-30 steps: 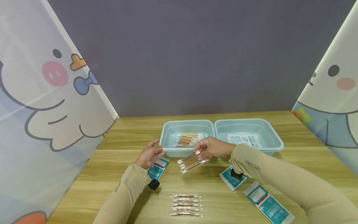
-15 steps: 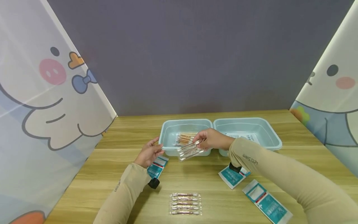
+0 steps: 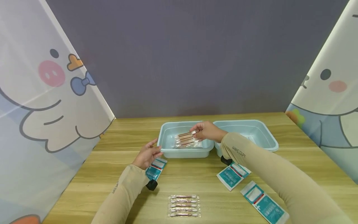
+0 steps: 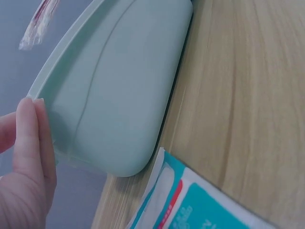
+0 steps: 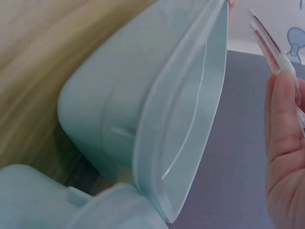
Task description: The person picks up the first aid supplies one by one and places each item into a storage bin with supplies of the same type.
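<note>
The right hand (image 3: 207, 131) pinches one clear swab packet (image 3: 185, 138) between thumb and fingers, held over the inside of the left basin (image 3: 184, 154). The left hand (image 3: 146, 155) grips that basin's rim at its near left corner. Further swabs lie beneath the held packet; their number cannot be told. Basins count two: the right basin (image 3: 258, 129) stands just beside the first, a white printed item (image 3: 248, 137) inside, partly hidden by the right arm. On the wooden table (image 3: 201, 186), one flat packet (image 3: 183, 206) shows five swabs. Teal-and-white pouches count three: one (image 3: 155, 170) by the left hand, two (image 3: 264, 202) toward the right.
</note>
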